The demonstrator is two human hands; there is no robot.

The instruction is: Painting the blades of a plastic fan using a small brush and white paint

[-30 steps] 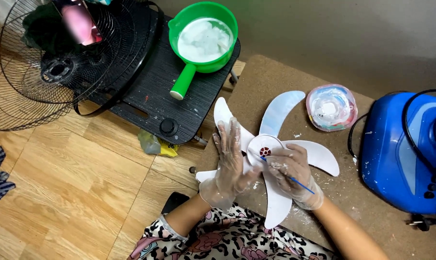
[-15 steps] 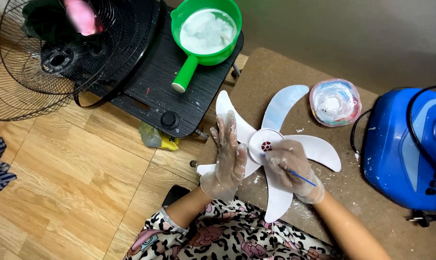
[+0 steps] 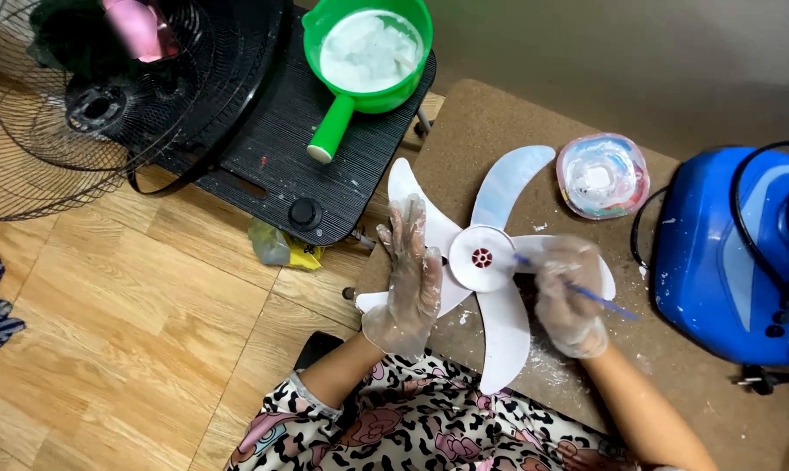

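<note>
Here, a white five-bladed fan blade (image 3: 482, 262) lies flat on a brown board (image 3: 499, 113) set on the wooden floor (image 3: 107, 349), its round hub with a red centre facing up. Left hand (image 3: 409, 277), in a clear thin glove, rests flat on the left-side blades, fingers stretched out and slightly apart, pressing down; the hub sits just beside its fingertips, to their right. Right hand (image 3: 569, 295), also gloved, lies over the right-side blade, fingers curled together and clamped on a thin blue brush (image 3: 586, 295); the brush tip points toward the hub and seems to touch the blade just right of it.

Outward: a small round bowl (image 3: 603, 175) with white and pinkish smears sits on the board near the upper blade. A blue appliance (image 3: 734, 262) with a black cable stands well right. Above left, a green dipper (image 3: 373, 52) of white stuff rests on a black ribbed base (image 3: 264, 166), beside a black wire fan guard (image 3: 81, 113).
</note>
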